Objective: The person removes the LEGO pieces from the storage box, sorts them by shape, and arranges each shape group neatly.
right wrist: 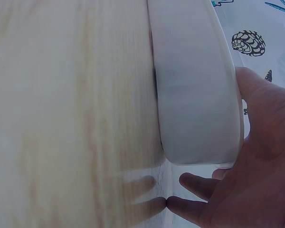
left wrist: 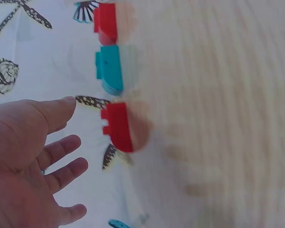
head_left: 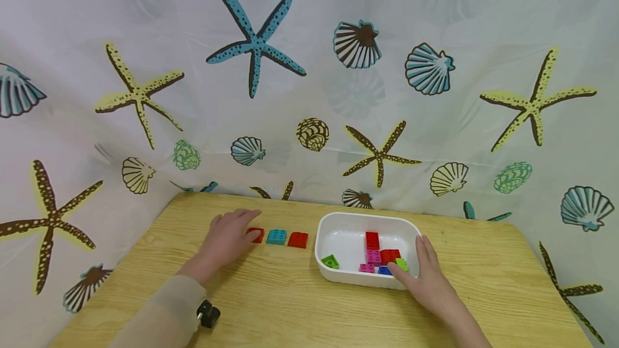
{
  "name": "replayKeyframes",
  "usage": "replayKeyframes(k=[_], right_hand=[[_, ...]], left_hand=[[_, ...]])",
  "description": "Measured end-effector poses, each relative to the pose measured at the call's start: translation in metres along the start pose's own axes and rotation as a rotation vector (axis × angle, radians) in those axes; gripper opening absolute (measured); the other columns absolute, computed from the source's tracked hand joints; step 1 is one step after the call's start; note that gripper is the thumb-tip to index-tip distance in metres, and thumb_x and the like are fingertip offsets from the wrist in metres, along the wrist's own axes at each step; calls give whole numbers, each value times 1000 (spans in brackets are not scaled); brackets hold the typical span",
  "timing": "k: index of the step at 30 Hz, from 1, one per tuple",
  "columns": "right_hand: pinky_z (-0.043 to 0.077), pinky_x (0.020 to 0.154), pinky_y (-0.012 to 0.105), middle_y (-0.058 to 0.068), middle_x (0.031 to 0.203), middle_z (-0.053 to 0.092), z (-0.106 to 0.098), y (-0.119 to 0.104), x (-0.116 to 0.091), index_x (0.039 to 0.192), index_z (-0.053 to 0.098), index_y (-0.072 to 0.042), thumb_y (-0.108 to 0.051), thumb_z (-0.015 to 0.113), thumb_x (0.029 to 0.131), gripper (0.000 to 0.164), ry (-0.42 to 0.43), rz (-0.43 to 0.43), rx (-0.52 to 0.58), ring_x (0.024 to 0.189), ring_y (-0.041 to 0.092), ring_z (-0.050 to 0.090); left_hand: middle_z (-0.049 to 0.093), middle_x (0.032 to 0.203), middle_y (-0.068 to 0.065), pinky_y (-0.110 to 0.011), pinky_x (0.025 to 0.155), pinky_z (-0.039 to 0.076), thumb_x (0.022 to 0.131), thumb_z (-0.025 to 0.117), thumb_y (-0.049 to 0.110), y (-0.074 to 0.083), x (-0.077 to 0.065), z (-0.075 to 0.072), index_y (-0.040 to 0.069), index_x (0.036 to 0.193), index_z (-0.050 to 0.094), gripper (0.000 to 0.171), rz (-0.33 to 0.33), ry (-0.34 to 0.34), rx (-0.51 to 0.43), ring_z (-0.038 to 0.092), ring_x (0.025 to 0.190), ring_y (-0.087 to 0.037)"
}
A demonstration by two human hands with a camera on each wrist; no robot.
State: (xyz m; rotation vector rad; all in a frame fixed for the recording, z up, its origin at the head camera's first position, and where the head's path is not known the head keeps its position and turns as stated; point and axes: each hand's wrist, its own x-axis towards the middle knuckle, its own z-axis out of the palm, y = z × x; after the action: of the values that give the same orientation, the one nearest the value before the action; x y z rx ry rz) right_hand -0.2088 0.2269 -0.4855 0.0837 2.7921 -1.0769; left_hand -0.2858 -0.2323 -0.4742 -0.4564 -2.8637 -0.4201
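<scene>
My left hand (head_left: 231, 236) hovers with relaxed, spread fingers beside the leftmost red toy brick (head_left: 260, 238), its thumb overlapping that brick in the head view. In the left wrist view a gap shows between the fingers and this curved red brick (left wrist: 118, 128). To its right stand a blue brick (head_left: 276, 237) and a second red brick (head_left: 297, 239). At the right end of a white plastic tub (head_left: 343, 276), my right hand (head_left: 427, 281) grips the corner, thumb over the front rim and fingers along the outer side wall.
Inside the tub lie a green brick (head_left: 330, 262), a red brick (head_left: 372, 239), pink bricks (head_left: 373, 257), a blue piece and a lime piece (head_left: 402, 265). The wooden table (head_left: 271, 305) meets a shell-and-starfish curtain (head_left: 309, 95) behind. A small black device (head_left: 208, 313) sits at the left sleeve.
</scene>
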Motion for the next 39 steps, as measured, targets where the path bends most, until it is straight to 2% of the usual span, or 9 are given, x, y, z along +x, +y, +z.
replayKeyframes(k=[5,17,23,39], right_hand=[[32,116,79,26,181,-9,0,1,0,175,-1,-1,-67,68,102,120,-1,-2,-1,160,61,17],[34,115,79,26,181,-9,0,1,0,175,-1,-1,-65,68,102,119,0,-8,2,160,61,18],[35,114,79,26,181,-8,0,0,-1,176,-1,-2,-65,68,102,119,2,-4,6,160,61,18],[35,114,79,26,181,-8,-1,0,-1,176,0,-2,-67,67,102,119,2,-8,3,160,61,20]], left_hand=[[66,148,-20,-78,115,37,105,80,23,22,5,-6,7,156,61,57,53,46,-21,60,137,-45],[61,157,-16,-78,122,30,103,82,29,75,17,-8,9,157,61,61,138,62,-60,54,148,-41],[54,165,-15,-78,125,23,104,80,29,100,20,-10,10,160,58,63,173,11,-95,43,157,-39],[44,174,-7,-73,130,16,107,75,34,158,32,8,17,166,52,65,213,-77,-135,31,164,-36]])
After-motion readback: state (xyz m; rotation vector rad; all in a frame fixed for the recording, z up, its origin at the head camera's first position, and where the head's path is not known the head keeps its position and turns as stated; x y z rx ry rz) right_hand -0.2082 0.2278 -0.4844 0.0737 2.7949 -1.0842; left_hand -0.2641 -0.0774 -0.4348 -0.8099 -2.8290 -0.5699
